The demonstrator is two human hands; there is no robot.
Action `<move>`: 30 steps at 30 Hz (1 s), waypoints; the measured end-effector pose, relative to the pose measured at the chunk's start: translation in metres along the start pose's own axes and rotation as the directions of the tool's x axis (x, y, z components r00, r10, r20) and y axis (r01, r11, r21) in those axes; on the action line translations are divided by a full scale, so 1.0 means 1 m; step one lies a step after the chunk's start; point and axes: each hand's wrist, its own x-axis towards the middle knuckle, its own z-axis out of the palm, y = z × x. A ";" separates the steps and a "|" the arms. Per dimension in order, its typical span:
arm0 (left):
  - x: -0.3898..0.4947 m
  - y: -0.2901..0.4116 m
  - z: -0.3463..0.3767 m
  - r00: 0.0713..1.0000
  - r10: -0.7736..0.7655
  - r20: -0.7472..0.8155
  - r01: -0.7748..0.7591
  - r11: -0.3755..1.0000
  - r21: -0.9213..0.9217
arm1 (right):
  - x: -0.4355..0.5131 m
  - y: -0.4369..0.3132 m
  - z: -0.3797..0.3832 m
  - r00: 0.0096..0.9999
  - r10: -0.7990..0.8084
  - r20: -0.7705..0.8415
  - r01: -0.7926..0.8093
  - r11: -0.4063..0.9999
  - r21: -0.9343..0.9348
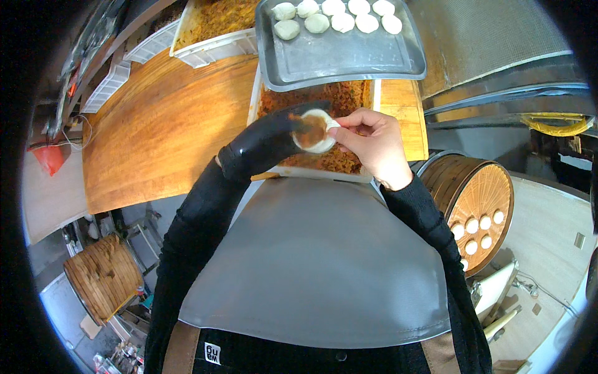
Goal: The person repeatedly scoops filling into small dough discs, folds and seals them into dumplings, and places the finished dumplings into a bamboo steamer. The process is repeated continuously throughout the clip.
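A round white dough wrapper (319,146) with reddish-brown filling (310,131) on it is held between my hands. My left hand (275,131), in a black glove, cups it from the left; its fingers are blurred and partly hidden. On the right edge of the wrapper, the thumb and fingers of my bare right hand (376,140) pinch the dough. Directly below both hands lies a white plastic tub (253,100) full of reddish chopped filling (322,164). A metal tray (336,58) overlaps the tub's far end, with two rows of dough pieces (342,22) on it.
More tubs of filling (219,16) stand at the far left of the wooden table (177,121). To the right, a bamboo steamer (481,201) carries several small buns (472,225). A round wooden lid or board (103,278) is at lower left. A grey apron (313,262) covers my front.
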 end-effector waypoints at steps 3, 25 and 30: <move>-0.002 0.007 0.010 0.965 -0.260 -0.035 0.208 0.837 -0.506 | 0.000 0.000 -0.001 0.999 0.019 0.043 -0.027 0.979 0.201; -0.006 0.016 0.003 0.986 -0.074 -0.150 0.101 0.978 0.182 | 0.000 -0.005 0.004 0.992 -0.128 -0.024 0.129 0.991 0.043; 0.001 0.021 0.015 0.938 -0.341 -0.062 0.211 0.704 -0.678 | 0.000 -0.001 0.010 0.964 -0.265 -0.017 0.265 0.964 -0.011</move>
